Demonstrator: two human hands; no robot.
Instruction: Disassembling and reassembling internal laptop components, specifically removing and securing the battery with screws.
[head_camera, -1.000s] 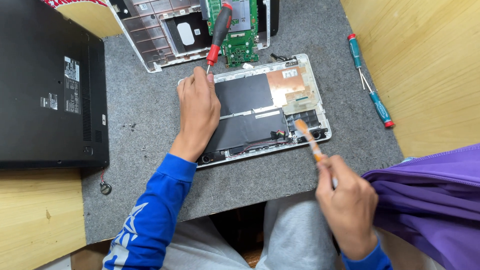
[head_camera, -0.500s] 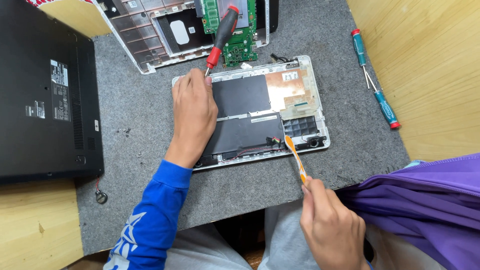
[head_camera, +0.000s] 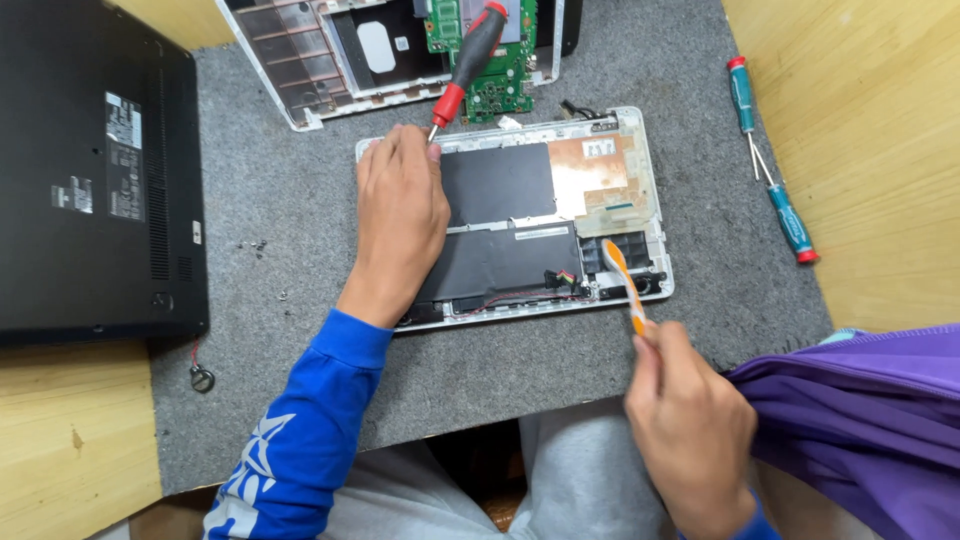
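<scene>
Head: opened laptop (head_camera: 520, 215) between hands.

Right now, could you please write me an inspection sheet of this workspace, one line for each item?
Surface: grey felt mat on a wooden bench.
Job's things: opened white laptop base, dark panels and a copper-coloured plate exposed; orange brush, head at its right lower corner.
Clutter: red-and-black screwdriver; two teal screwdrivers; white cover with green circuit board; black laptop, underside up; small screws; coin cell.
Hands: left hand flat on the base; right hand grips the brush.
Cables: thin red wire along the base's near edge.
Surroundings: purple cloth at right.
</scene>
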